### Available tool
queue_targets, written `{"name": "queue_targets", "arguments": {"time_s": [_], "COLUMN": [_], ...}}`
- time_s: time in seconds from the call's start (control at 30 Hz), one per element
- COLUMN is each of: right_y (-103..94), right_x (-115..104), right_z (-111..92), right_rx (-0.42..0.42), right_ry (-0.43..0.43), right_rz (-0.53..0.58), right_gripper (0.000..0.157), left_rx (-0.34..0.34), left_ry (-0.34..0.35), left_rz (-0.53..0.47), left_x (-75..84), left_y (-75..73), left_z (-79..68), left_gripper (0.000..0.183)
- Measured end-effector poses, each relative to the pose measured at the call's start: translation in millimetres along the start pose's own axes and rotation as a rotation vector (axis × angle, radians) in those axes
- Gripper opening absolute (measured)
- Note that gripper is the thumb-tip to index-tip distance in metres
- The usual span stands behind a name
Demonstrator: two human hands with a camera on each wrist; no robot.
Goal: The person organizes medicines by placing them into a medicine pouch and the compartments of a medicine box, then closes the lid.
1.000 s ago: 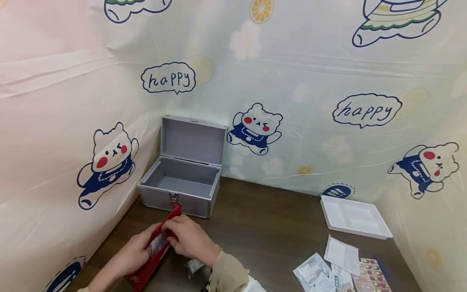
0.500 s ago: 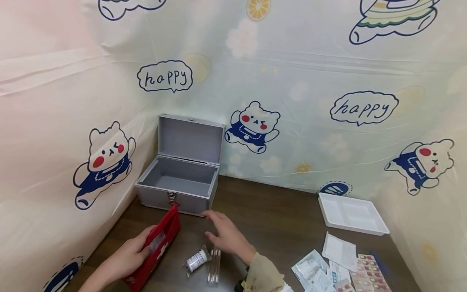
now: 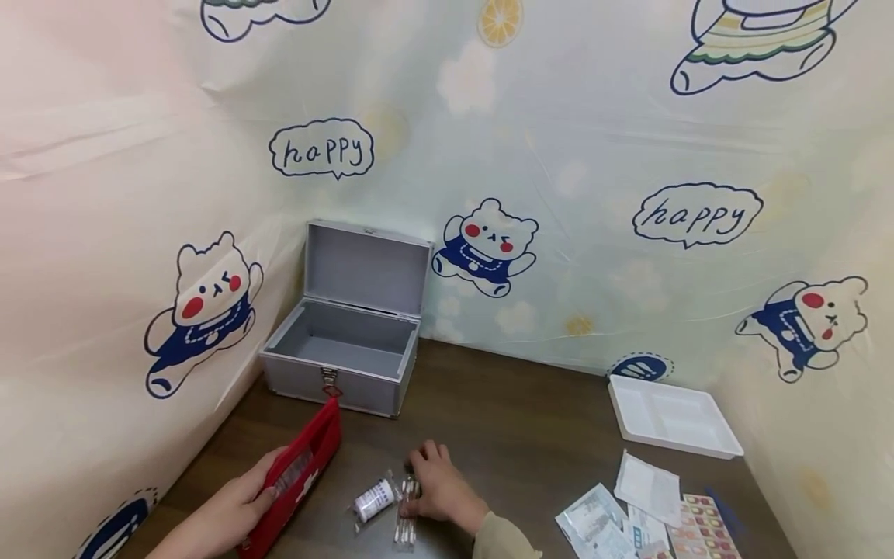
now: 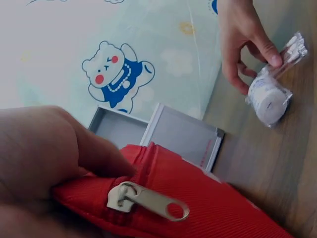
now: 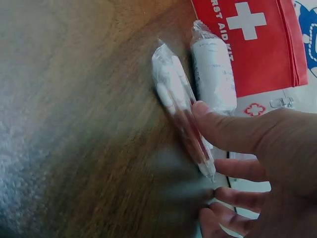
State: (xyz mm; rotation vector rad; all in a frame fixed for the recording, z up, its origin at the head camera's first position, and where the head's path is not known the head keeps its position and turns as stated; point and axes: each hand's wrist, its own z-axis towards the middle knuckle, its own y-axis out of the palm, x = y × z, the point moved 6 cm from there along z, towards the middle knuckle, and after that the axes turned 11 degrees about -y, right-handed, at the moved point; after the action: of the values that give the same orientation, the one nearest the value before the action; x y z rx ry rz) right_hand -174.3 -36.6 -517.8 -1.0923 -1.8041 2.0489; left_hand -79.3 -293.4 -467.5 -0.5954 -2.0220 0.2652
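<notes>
My left hand point(image 3: 240, 497) grips the red first aid pouch point(image 3: 307, 473) by its side, tilted up above the table. The pouch's mouth gapes, with a clear-wrapped item point(image 3: 293, 472) inside; its zipper pull point(image 4: 156, 201) shows in the left wrist view. My right hand point(image 3: 443, 485) is over a clear packet of cotton swabs point(image 5: 181, 109) on the table. Its thumb touches the packet's side, while the other fingers are spread loosely near one end. Close beside the swabs lies a wrapped white bandage roll point(image 3: 373, 499).
Behind the pouch stands an open silver metal case point(image 3: 335, 384), its lid raised. A white divided tray point(image 3: 687, 450) sits at the back right. In front of it lie a white gauze pad point(image 3: 647, 485), a silvery packet point(image 3: 590, 520) and a capsule blister pack point(image 3: 705, 528).
My right hand has left the pouch, moved right, and come down on the swab packet. The left hand still holds the pouch in nearly the same place.
</notes>
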Motion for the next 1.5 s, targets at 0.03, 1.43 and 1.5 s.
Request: {"name": "queue_targets", "arguments": {"time_s": [0.03,1.43,1.5], "right_y": [1.0,-60.0,-61.5], "right_x": [1,-12,-19], "right_z": [-2,13,19], "right_rx": [0.003,0.395,0.392], "right_ry": [0.004,-0.105,-0.110], "right_rz": [0.013,0.649,0.681], "right_gripper": [0.054,0.018,0.017], "left_rx": [0.007,0.179,0.178], "left_ry": [-0.014,0.032,0.024], "left_rz": [-0.014,0.045,0.048], "left_x": [-0.3,29.8,29.8], "left_y": [2.2,13.2,13.9], "left_z": [0.6,3.7,4.0], "left_gripper": [0.060,0.062,0.063]}}
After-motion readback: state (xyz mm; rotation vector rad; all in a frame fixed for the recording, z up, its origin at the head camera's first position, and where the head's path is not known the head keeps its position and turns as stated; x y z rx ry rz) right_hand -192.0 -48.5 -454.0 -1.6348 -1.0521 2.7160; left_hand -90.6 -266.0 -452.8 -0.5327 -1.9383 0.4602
